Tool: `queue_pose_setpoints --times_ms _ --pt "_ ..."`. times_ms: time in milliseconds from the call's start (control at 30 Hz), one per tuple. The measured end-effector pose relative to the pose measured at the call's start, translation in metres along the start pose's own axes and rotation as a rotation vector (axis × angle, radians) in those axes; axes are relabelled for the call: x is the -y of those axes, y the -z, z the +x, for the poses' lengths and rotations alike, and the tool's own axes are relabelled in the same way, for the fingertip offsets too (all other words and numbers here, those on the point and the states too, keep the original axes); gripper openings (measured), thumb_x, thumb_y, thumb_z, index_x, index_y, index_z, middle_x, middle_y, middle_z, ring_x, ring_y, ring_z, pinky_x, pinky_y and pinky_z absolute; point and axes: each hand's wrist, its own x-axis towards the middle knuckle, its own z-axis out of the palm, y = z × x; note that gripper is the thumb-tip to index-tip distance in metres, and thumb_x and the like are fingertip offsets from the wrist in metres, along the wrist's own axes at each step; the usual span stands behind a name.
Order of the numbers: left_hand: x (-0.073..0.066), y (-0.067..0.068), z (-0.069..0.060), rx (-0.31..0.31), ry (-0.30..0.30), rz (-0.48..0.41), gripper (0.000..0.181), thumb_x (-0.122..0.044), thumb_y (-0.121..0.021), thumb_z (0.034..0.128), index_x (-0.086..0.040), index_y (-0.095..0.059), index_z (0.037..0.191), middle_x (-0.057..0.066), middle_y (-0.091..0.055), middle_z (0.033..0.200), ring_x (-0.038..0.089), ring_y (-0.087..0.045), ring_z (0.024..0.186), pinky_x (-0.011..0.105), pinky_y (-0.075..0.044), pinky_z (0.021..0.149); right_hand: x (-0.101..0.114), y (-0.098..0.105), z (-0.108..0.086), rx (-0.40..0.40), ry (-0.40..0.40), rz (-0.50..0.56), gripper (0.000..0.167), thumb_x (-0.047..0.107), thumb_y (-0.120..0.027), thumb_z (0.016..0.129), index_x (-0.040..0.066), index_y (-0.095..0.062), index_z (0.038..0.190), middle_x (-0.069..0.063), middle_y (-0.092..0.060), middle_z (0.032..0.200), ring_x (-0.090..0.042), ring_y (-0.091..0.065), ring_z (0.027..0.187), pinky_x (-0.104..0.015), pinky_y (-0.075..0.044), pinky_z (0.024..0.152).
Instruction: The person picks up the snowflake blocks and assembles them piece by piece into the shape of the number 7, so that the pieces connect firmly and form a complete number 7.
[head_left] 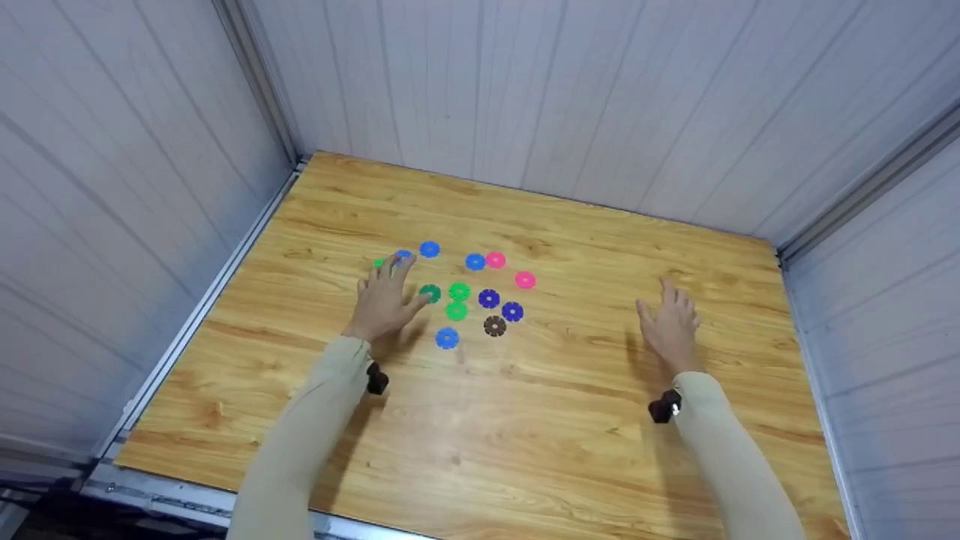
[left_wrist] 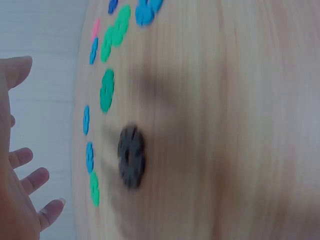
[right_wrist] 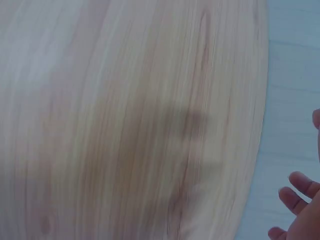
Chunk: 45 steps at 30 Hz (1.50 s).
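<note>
My left hand (head_left: 381,301) hangs over the left part of a loose group of flat notched discs, fingers spread and holding nothing. Around it lie a dark green disc (head_left: 430,293) by the thumb, a blue disc (head_left: 429,249) beyond the fingers and a bright green disc (head_left: 379,262), partly covered. A black disc (left_wrist: 132,156) in the left wrist view lies on the table beneath this hand, which hides it in the head view. Away to the right, my right hand (head_left: 670,328) hovers above bare wood with its fingers loosely extended, touching no disc.
More discs lie flat: pink (head_left: 525,280), light green (head_left: 456,310), purple (head_left: 513,311), dark brown (head_left: 495,325) and blue (head_left: 447,338). The wooden table (head_left: 570,420) meets a panelled back wall (head_left: 480,90), with side walls at left (head_left: 135,187) and right (head_left: 885,315).
</note>
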Motion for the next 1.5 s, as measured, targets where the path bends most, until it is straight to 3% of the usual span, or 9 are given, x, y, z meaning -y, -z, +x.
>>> queue_pose_setpoints --times_ms 200,333,500,833,967,1100,1267,1500 --pt "-0.016 -0.018 -0.004 -0.021 0.003 -0.083 0.075 -0.038 -0.069 0.0921 -0.014 -0.033 0.154 0.016 -0.032 0.151 0.038 -0.040 0.126 0.059 -0.035 0.092 0.031 -0.028 0.003 -0.003 0.092 0.129 0.055 0.022 -0.056 0.100 -0.002 -0.038 0.146 -0.026 -0.051 0.123 -0.041 -0.044 0.114 -0.059 -0.031 0.092" --pt "-0.025 -0.025 -0.011 -0.019 0.006 -0.152 0.077 -0.032 -0.072 0.0887 -0.015 -0.035 0.154 0.014 -0.036 0.147 0.036 -0.044 0.124 0.063 -0.035 0.096 0.052 -0.045 0.002 0.012 0.147 0.170 0.049 0.016 -0.059 0.098 -0.005 -0.045 0.141 -0.025 -0.052 0.117 -0.039 -0.049 0.105 -0.055 -0.038 0.088" --pt "-0.031 -0.032 -0.018 -0.008 0.041 -0.190 0.078 -0.031 -0.073 0.0868 -0.014 -0.036 0.153 0.015 -0.039 0.143 0.036 -0.050 0.116 0.059 -0.043 0.092 0.074 -0.067 0.004 0.026 0.200 0.205 0.038 0.008 -0.062 0.096 -0.008 -0.055 0.130 -0.022 -0.055 0.110 -0.038 -0.053 0.100 -0.052 -0.044 0.086" --pt "-0.037 -0.045 -0.028 -0.018 0.040 -0.231 0.076 -0.027 -0.075 0.0878 -0.012 -0.037 0.152 0.015 -0.041 0.141 0.032 -0.056 0.104 0.054 -0.048 0.087 0.109 -0.097 0.008 0.211 0.181 0.155 0.029 0.014 -0.064 0.097 -0.003 -0.065 0.120 -0.016 -0.056 0.108 -0.034 -0.054 0.104 -0.048 -0.043 0.092" --pt "-0.039 -0.049 -0.034 -0.007 0.071 -0.238 0.076 -0.029 -0.076 0.0873 -0.012 -0.039 0.152 0.015 -0.041 0.142 0.034 -0.056 0.110 0.056 -0.045 0.093 0.118 -0.108 0.007 0.278 0.127 0.169 0.031 0.016 -0.064 0.097 -0.003 -0.064 0.121 -0.015 -0.055 0.109 -0.031 -0.054 0.103 -0.044 -0.045 0.092" --pt "-0.041 -0.052 -0.036 -0.010 0.088 -0.262 0.075 -0.032 -0.077 0.0869 -0.013 -0.042 0.150 0.013 -0.043 0.141 0.034 -0.054 0.115 0.055 -0.044 0.097 0.125 -0.116 0.007 0.264 0.065 0.151 0.030 0.017 -0.065 0.096 -0.001 -0.065 0.120 -0.013 -0.057 0.110 -0.030 -0.055 0.104 -0.047 -0.040 0.096" --pt "-0.041 -0.054 -0.038 -0.021 0.114 -0.272 0.070 -0.031 -0.077 0.0868 -0.011 -0.046 0.147 0.011 -0.045 0.135 0.032 -0.056 0.108 0.051 -0.046 0.094 0.134 -0.124 0.010 0.233 0.072 0.119 0.032 0.021 -0.068 0.094 0.001 -0.067 0.118 -0.012 -0.060 0.109 -0.031 -0.056 0.107 -0.050 -0.036 0.095" --pt "-0.044 -0.057 -0.038 -0.015 0.135 -0.261 0.066 -0.030 -0.076 0.0875 -0.011 -0.050 0.145 0.011 -0.044 0.137 0.031 -0.057 0.107 0.050 -0.046 0.095 0.139 -0.132 0.011 0.265 0.080 0.080 0.037 0.030 -0.074 0.091 0.005 -0.067 0.117 -0.011 -0.058 0.113 -0.031 -0.053 0.108 -0.050 -0.035 0.094"
